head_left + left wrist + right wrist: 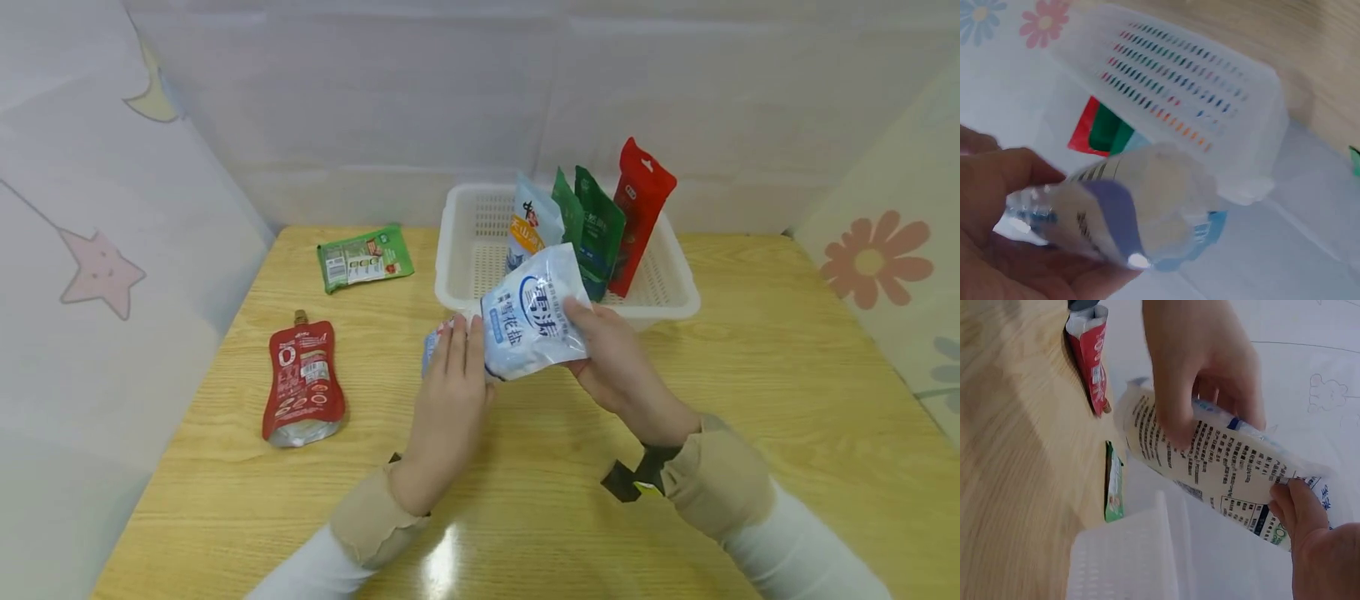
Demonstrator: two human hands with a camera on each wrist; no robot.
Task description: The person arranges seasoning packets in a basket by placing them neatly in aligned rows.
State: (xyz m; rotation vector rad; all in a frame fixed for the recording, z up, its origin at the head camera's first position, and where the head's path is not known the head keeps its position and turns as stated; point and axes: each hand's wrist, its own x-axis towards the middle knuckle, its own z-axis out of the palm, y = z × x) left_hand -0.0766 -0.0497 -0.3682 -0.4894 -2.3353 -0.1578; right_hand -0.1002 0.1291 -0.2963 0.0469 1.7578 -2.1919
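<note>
Both hands hold a white and blue bag of salt [534, 317] in the air, tilted, in front of the basket. My left hand [453, 392] grips its left end, fingers laid over the printed front. In the right wrist view the thumb of that hand presses the back of the bag [1210, 459], which bears dense print. At the other end my right hand [622, 362] pinches the bag's edge, thumb on the front and fingers behind. The left wrist view is blurred and shows the bag [1166, 200] close up, with a blue wave band.
Behind the bag stands a white slotted basket [468, 196]. Upright in it are a light blue packet [536, 221], two green packets [600, 229] and a red packet [641, 200]. On the table's left lie a green packet [365, 258] and a red spouted pouch [303, 379].
</note>
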